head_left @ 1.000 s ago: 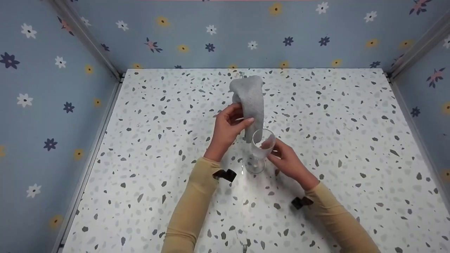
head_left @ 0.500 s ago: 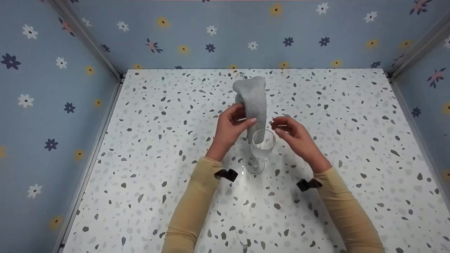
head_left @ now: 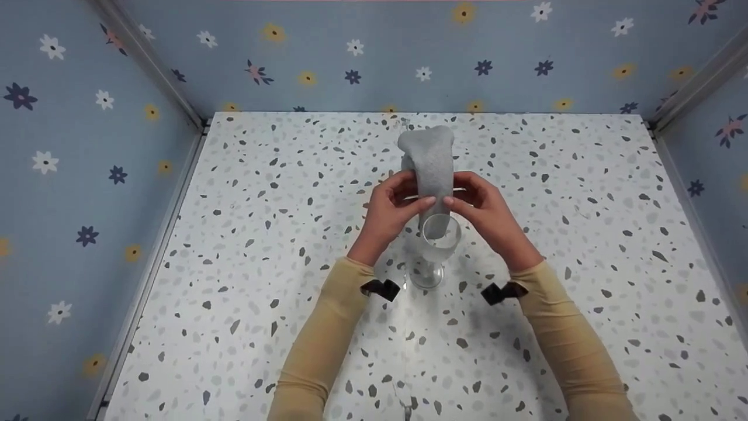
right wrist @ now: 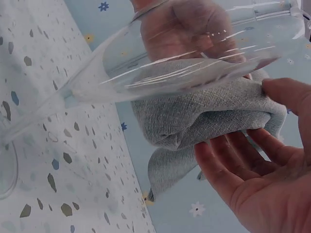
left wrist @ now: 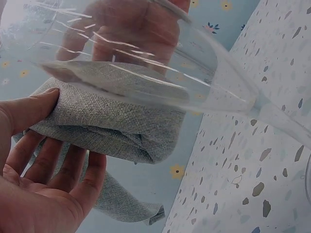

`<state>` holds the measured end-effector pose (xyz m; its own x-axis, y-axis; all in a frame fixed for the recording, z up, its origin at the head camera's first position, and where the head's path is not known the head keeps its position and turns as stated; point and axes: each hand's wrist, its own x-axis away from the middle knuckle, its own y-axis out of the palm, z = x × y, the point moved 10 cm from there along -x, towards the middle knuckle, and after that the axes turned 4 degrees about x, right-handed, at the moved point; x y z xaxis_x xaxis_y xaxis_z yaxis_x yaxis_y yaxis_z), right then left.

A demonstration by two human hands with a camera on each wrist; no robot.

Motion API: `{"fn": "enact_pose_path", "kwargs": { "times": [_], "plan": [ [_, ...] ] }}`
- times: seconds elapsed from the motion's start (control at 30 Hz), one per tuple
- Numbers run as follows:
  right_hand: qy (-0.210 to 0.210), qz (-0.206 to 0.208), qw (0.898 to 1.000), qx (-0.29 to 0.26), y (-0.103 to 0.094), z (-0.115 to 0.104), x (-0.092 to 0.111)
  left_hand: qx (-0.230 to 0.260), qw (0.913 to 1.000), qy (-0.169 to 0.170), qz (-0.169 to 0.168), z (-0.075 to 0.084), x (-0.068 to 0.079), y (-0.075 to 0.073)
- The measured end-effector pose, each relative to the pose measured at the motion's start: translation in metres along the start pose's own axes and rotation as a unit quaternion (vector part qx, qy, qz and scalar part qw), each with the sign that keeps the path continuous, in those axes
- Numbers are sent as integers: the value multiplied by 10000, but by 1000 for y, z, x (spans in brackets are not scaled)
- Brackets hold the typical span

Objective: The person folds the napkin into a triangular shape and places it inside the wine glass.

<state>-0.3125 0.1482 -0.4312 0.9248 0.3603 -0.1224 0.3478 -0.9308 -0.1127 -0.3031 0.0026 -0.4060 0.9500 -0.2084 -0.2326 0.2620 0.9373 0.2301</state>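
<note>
A grey cloth (head_left: 435, 158), folded into a thick strip, is held up between my two hands. My left hand (head_left: 390, 213) pinches its left edge, thumb on the near face and fingers behind. On the right edge my right hand (head_left: 489, 216) pinches it the same way, and the thumbs nearly meet. In both wrist views, folded layers of the cloth (left wrist: 112, 109) (right wrist: 194, 114) show, with a loose part beyond the fingers. A clear stemmed glass (head_left: 439, 248) stands upright just in front of the cloth, whose lower end shows through the bowl. Neither hand grips the glass.
The white speckled tabletop (head_left: 263, 234) spreads around the hands. Blue flower-patterned panels (head_left: 385, 52) border it at the back and both sides, with metal rails (head_left: 152, 64) at the corners.
My right hand has left the glass, moved up and taken hold of the cloth's right edge. The left hand and cloth have shifted slightly right. The glass still stands upright.
</note>
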Motion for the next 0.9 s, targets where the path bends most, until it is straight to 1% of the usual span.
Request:
{"fn": "enact_pose_path", "kwargs": {
  "times": [0.13, 0.23, 0.33, 0.47, 0.57, 0.7, 0.77, 0.9],
  "plan": [
    [58, 115, 9996, -232, -3, -3, -2, -34, 9999, 49, -120, 3, -1, 2],
    [52, 140, 9997, -205, -5, -5, -4, -50, 9995, 71, -288, 6, -1, 4],
    [-8, 172, 9996, -234, -6, -9, -5, 15, 9987, 36, -503, 7, -2, 6],
    [-103, 210, 9985, -495, -9, -16, -7, 173, 9969, -33, -769, 10, -4, 10],
    [-182, 260, 9976, -620, -11, -21, -8, 234, 9957, -66, -899, 15, -6, 13],
    [-326, 296, 9967, -679, -13, -30, -8, 219, 9952, -101, -951, 22, -9, 15],
    [-404, 285, 9964, -690, -13, -35, -9, 131, 9954, -113, -937, 26, -11, 16],
    [-564, 262, 9956, -705, -13, -45, -11, -52, 9959, -30, -906, 35, -13, 17]
  ]
}}
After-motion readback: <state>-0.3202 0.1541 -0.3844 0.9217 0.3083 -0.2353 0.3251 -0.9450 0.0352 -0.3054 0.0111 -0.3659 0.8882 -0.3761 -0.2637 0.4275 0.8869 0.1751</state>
